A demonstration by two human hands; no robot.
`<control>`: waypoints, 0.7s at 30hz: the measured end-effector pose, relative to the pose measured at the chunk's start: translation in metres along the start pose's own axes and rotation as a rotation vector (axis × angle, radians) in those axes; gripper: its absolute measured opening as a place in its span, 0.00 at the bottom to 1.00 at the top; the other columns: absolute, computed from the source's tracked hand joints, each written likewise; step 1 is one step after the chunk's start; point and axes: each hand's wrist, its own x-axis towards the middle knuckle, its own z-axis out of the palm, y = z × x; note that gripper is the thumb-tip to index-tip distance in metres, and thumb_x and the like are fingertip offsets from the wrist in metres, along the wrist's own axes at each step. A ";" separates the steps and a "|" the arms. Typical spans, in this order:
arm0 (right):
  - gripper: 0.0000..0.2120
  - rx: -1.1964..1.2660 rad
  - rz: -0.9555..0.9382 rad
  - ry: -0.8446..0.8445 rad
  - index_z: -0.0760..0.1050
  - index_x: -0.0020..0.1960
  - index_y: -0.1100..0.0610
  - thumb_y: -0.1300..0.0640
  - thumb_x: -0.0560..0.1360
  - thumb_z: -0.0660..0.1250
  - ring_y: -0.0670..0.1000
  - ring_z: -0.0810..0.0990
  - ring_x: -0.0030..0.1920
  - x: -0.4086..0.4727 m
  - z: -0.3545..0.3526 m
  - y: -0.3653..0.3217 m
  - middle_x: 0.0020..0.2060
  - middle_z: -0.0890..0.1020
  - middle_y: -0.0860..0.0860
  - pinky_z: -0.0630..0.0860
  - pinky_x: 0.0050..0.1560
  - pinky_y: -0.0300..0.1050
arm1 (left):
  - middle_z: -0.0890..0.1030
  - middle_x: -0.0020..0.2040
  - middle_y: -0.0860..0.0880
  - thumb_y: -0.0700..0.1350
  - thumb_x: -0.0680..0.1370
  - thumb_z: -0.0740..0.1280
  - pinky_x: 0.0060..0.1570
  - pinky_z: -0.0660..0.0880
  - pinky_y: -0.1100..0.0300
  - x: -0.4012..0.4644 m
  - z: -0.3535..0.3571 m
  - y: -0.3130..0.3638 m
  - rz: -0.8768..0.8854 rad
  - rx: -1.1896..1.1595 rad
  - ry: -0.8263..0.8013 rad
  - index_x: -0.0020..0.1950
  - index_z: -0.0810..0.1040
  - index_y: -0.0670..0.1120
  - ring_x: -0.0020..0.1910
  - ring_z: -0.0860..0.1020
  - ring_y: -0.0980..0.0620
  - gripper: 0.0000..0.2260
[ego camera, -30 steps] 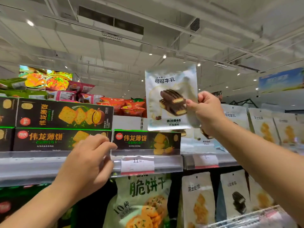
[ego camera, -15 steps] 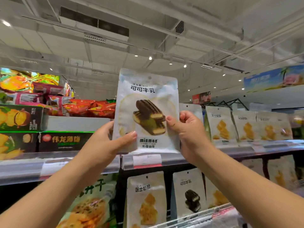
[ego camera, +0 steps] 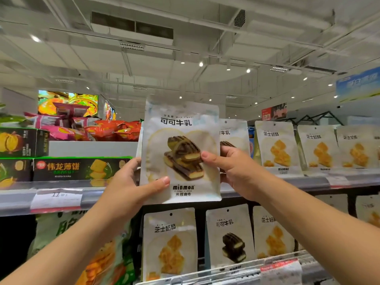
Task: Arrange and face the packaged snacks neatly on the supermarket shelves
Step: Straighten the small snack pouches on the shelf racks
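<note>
I hold a white cocoa-milk cookie pouch [ego camera: 181, 124] upright in front of the top shelf [ego camera: 267, 185], its printed face toward me. My left hand [ego camera: 131, 186] grips its lower left edge, thumb on the front. My right hand [ego camera: 232, 169] pinches its right edge at mid height. Directly behind it stands another cocoa pouch [ego camera: 234, 132] on the shelf. To the right stands a row of white cheese pouches [ego camera: 277, 149].
Dark green cracker boxes [ego camera: 78, 169] fill the top shelf's left side, with red and pink bags [ego camera: 111, 130] piled above. A price tag [ego camera: 56, 199] hangs on the shelf rail. White pouches [ego camera: 170, 243] and a green biscuit bag [ego camera: 67, 229] hang below.
My left hand left the green box and took the pouch's lower left edge. The pouch came down and to the centre, held by both hands. The view shifted right, then back left.
</note>
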 end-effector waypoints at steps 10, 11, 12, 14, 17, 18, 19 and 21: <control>0.52 -0.987 -0.520 0.150 0.52 0.78 0.51 0.43 0.63 0.79 0.51 0.65 0.72 0.030 0.029 -0.098 0.73 0.65 0.52 0.63 0.69 0.45 | 0.85 0.49 0.51 0.49 0.64 0.77 0.41 0.82 0.59 0.011 -0.022 0.002 0.087 0.128 0.059 0.57 0.76 0.51 0.46 0.85 0.50 0.23; 0.48 -1.026 -0.518 0.127 0.56 0.76 0.51 0.43 0.65 0.78 0.50 0.68 0.70 0.035 0.034 -0.108 0.71 0.69 0.51 0.64 0.65 0.42 | 0.85 0.49 0.52 0.50 0.64 0.77 0.41 0.82 0.58 0.011 -0.023 0.001 0.100 0.140 0.055 0.57 0.76 0.51 0.46 0.85 0.51 0.23; 0.44 -1.069 -0.508 0.116 0.61 0.75 0.51 0.44 0.66 0.77 0.49 0.71 0.66 0.038 0.039 -0.116 0.67 0.73 0.49 0.65 0.61 0.39 | 0.85 0.49 0.52 0.50 0.64 0.77 0.42 0.82 0.58 0.011 -0.025 0.000 0.114 0.147 0.054 0.57 0.76 0.52 0.46 0.84 0.51 0.22; 0.37 -1.155 -0.507 0.125 0.67 0.71 0.51 0.45 0.66 0.78 0.46 0.74 0.57 0.043 0.051 -0.125 0.58 0.76 0.46 0.67 0.54 0.37 | 0.85 0.49 0.52 0.50 0.65 0.78 0.43 0.82 0.55 0.012 -0.028 -0.003 0.138 0.153 0.064 0.56 0.77 0.52 0.46 0.84 0.51 0.21; 0.20 -1.254 -0.539 0.141 0.77 0.56 0.52 0.49 0.68 0.77 0.48 0.75 0.49 0.051 0.065 -0.125 0.47 0.76 0.46 0.69 0.44 0.39 | 0.85 0.48 0.52 0.50 0.66 0.79 0.44 0.83 0.54 0.014 -0.032 -0.008 0.136 0.141 0.067 0.55 0.77 0.53 0.46 0.84 0.51 0.20; 0.14 -1.266 -0.549 0.142 0.77 0.49 0.52 0.51 0.68 0.78 0.49 0.76 0.47 0.053 0.068 -0.122 0.45 0.77 0.47 0.69 0.40 0.40 | 0.85 0.49 0.53 0.49 0.66 0.78 0.44 0.82 0.55 0.014 -0.033 -0.010 0.132 0.146 0.052 0.55 0.77 0.54 0.46 0.84 0.51 0.20; 0.12 -1.271 -0.556 0.142 0.75 0.45 0.51 0.53 0.68 0.78 0.50 0.76 0.45 0.055 0.069 -0.119 0.42 0.77 0.48 0.69 0.38 0.40 | 0.85 0.49 0.54 0.49 0.67 0.78 0.44 0.82 0.56 0.015 -0.035 -0.012 0.134 0.174 0.031 0.55 0.76 0.55 0.47 0.84 0.53 0.19; 0.12 -1.290 -0.558 0.140 0.74 0.41 0.51 0.54 0.68 0.78 0.51 0.76 0.43 0.058 0.069 -0.115 0.41 0.77 0.49 0.69 0.37 0.41 | 0.84 0.50 0.58 0.51 0.70 0.77 0.45 0.82 0.56 0.016 -0.037 -0.015 0.158 0.288 0.003 0.56 0.75 0.57 0.48 0.84 0.56 0.18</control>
